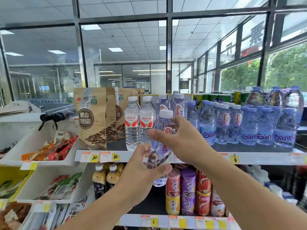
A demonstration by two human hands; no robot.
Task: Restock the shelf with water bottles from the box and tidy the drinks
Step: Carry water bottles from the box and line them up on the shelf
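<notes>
Bottle (162,146) gripped in both my hands, before the top shelf (259,157).
Right hand (184,140) wraps its neck, left hand (141,170) cups the base; axis near upright, gap straight ahead.

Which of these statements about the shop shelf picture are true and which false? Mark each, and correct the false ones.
1. Both hands hold one water bottle. True.
2. The left hand grips the bottle's cap. False: it holds the lower part; the right hand holds it below the cap.
3. The held bottle stands on the top shelf. False: it is in the air, tilted, in front of the shelf.
4. Brown tea bags stand left of the two red-labelled bottles. True.
</notes>
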